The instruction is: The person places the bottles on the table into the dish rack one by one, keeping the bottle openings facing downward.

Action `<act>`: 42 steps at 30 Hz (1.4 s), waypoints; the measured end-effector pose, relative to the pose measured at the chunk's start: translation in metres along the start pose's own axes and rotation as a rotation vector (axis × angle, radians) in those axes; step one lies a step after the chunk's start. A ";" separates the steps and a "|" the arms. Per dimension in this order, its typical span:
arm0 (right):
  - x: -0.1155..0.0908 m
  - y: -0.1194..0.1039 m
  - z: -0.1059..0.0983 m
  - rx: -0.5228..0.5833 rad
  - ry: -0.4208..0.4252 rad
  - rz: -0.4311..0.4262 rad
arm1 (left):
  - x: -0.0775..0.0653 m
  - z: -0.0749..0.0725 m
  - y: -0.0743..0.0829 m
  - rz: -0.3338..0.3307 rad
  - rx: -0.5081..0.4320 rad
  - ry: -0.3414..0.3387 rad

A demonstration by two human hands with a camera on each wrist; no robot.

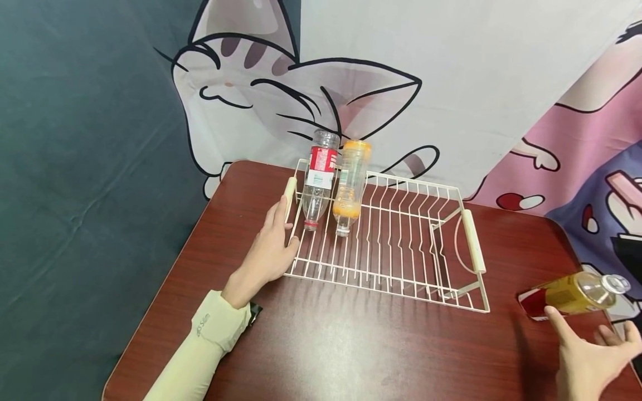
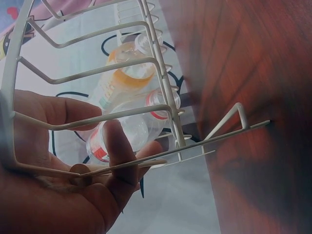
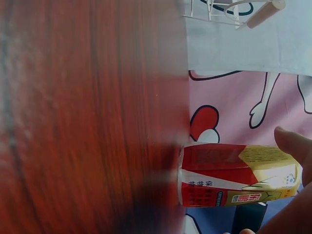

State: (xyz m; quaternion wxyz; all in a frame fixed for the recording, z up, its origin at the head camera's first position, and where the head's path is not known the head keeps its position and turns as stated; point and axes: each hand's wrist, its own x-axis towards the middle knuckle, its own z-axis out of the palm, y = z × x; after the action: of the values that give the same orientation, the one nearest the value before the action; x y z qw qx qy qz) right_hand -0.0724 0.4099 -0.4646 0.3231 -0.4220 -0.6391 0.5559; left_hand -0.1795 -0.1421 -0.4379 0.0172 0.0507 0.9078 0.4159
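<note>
At the left end of a white wire dish rack, my left hand grips the side by its pale handle; the left wrist view shows fingers curled about the wires. Two empty bottles lean neck down in the rack: a clear bottle with a red and white label, and a clear and orange bottle beside it. At the far right, a bottle with a red and yellow label stands upright on the table. My right hand is beside it, thumb and fingers spread around its near side, not gripping.
The dark red wooden table carries the rack and bottle. Behind it hangs a cloth printed with cartoon cats. The rack's right handle faces the upright bottle, which stands near the table's right edge.
</note>
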 end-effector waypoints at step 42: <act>0.037 0.012 0.019 0.053 -0.109 0.013 | -0.001 -0.001 0.001 -0.010 0.006 -0.004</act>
State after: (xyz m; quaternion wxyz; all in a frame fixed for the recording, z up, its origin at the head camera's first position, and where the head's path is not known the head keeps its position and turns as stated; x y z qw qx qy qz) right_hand -0.1031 0.4353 -0.4819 0.2956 -0.3866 -0.6379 0.5968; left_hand -0.1789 -0.1427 -0.4363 0.0210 0.0468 0.9093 0.4130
